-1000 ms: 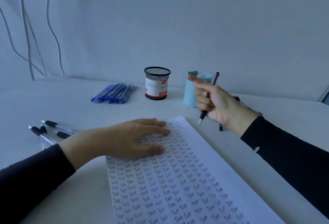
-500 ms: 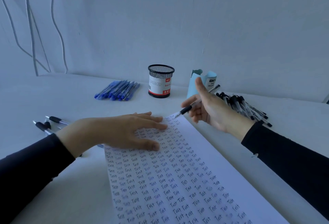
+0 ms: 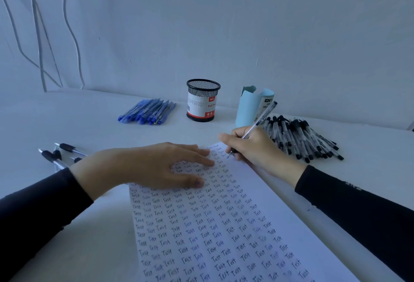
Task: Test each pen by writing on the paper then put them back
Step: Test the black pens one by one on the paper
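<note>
A white sheet of paper point(image 3: 257, 192) covered with rows of the word "Test" lies in front of me. My left hand point(image 3: 152, 167) rests flat on its upper left part, fingers spread. My right hand point(image 3: 253, 147) grips a clear pen with a black grip point(image 3: 261, 118) in a writing hold, its tip touching the paper near the top edge. A heap of black-capped pens point(image 3: 300, 138) lies to the right of that hand. A few black-grip pens point(image 3: 60, 154) lie at the left, partly hidden by my left wrist.
A bundle of blue pens point(image 3: 147, 111) lies at the back left. A black mesh pen cup point(image 3: 202, 100) and a light blue paper holder point(image 3: 253, 106) stand near the wall. Cables point(image 3: 38, 35) hang down the wall at the left.
My right hand turned the pen from upright to a writing hold and lowered its tip onto the top of the paper. My left hand stayed flat on the sheet.
</note>
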{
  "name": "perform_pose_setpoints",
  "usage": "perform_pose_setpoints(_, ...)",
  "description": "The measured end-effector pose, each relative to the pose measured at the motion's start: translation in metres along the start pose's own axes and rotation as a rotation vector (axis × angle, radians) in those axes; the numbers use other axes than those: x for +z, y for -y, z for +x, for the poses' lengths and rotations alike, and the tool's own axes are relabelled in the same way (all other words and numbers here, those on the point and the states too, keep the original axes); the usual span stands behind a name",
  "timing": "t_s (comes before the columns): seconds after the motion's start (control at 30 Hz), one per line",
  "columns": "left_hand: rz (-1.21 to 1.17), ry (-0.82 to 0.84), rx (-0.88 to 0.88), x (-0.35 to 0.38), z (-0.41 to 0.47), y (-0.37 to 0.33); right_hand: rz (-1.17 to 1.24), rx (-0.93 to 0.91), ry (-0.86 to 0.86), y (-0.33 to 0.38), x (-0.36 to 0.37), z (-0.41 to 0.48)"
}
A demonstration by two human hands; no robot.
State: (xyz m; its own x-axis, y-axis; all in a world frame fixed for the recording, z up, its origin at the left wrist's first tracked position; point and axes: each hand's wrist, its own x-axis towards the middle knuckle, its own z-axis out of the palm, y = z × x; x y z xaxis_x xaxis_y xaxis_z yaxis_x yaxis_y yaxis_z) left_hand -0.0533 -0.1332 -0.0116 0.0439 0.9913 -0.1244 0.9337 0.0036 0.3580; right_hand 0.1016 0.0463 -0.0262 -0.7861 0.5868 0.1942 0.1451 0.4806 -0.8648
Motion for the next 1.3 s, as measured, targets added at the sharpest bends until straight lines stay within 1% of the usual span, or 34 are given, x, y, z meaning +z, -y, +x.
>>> perform_pose_setpoints(0.07, -0.001, 0.005, -0.002, -0.0003, 0.0002, 0.0002, -0.030, -0.033, -0.071, -0.0026, 0.0043, 0.0005)
perform_pose_setpoints(0.13, -0.004, 0.006, 0.001, 0.0001, 0.0000, 0.0004, -0.020, -0.030, -0.084, -0.0035, 0.0060, -0.0001)
perform_pose_setpoints(0.43, 0.000, 0.019, 0.000, -0.0005, 0.0010, 0.0005, 0.009, -0.035, -0.027, -0.0033, 0.0075, -0.0009)
perform_pose_setpoints(0.77, -0.003, 0.019, -0.003, -0.0004, 0.0014, -0.0005, -0.050, -0.030, -0.043, -0.0012, 0.0056, -0.0022)
perform_pose_setpoints(0.93, 0.002, 0.019, -0.001, -0.0005, 0.0013, -0.0008, -0.064, -0.057, -0.060, -0.0023, 0.0049, -0.0021)
perform_pose_setpoints(1.3, 0.004, 0.019, -0.004, -0.0012, 0.0003, -0.0030, -0.056, -0.041, -0.064, -0.0024, 0.0030, -0.0020)
